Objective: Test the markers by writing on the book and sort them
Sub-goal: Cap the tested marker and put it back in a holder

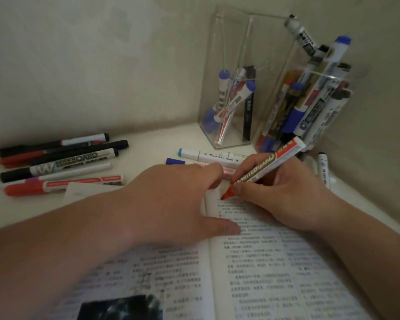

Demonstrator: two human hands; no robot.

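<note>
An open book (252, 262) with printed text lies in front of me. My right hand (280, 192) grips an uncapped red whiteboard marker (266, 166), its red tip touching the top of the right page near the spine. My left hand (171, 202) lies flat on the left page at the spine, fingers stretched toward the page's top edge. Two clear holders stand at the back: the left holder (226, 84) has a few markers, the right holder (310, 105) is packed with several.
A row of several black and red markers (58, 162) lies on the white table at the left. A few more markers (208, 157) lie just beyond the book, and another marker (323, 169) lies at the right by the wall. Walls close the corner behind.
</note>
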